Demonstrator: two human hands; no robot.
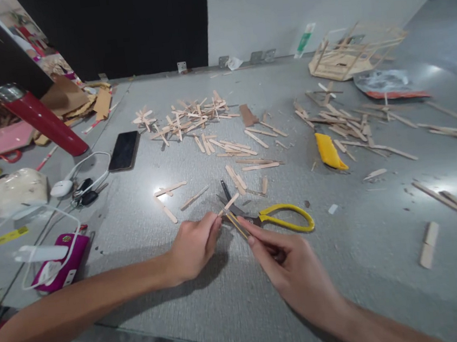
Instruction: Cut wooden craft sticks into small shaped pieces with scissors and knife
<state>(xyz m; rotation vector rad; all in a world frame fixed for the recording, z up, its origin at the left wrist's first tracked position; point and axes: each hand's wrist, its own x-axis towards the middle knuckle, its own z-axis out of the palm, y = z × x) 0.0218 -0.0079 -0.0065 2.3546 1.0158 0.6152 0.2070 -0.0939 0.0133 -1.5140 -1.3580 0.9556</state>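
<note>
My left hand (193,248) is closed, pinching a wooden craft stick (232,200) that points up and to the right. My right hand (289,257) grips a slim brownish, dark-edged piece (238,225) between thumb and fingers. Its pale tip meets the craft stick just beyond my left fingertips; its exact kind is unclear. Behind both hands lie yellow-handled scissors (288,218), blades partly covered by the stick and fingers. A black pen-like object (225,189) lies by the blades. Loose craft sticks (165,207) rest left of them.
Piles of craft sticks (194,117) spread across the grey table (145,310). Farther right are a yellow packet (330,151) and a stick-built frame (343,61). At left stand or lie a red bottle (46,122), a phone (124,151), keys with cables, and a purple device (68,258).
</note>
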